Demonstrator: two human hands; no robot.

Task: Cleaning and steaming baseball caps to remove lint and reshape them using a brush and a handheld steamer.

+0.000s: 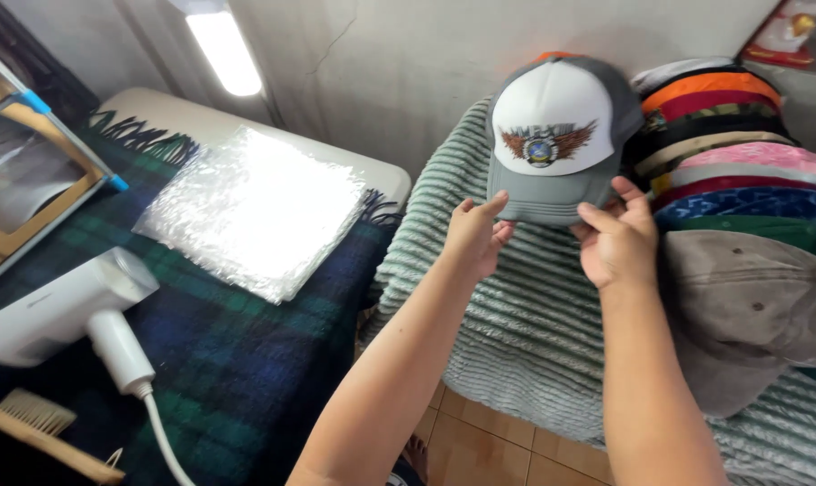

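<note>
A grey and white cap [556,135] with a winged emblem on its front stands upright on a pale green ribbed blanket [507,315]. My left hand [473,236] pinches the left side of its grey brim. On the brim's right side, my right hand [618,238] grips with fingers curled under the edge. A stack of colourful caps [732,153] lies just to the right of it, with a brown-grey cap [750,315] in front of the stack.
To the left, a table under a dark green and blue plaid cloth [237,360] bears a stack of clear plastic bags [255,211], a white handheld steamer [61,310] with its cord, and a wooden brush [39,432]. A tiled floor [489,450] shows below.
</note>
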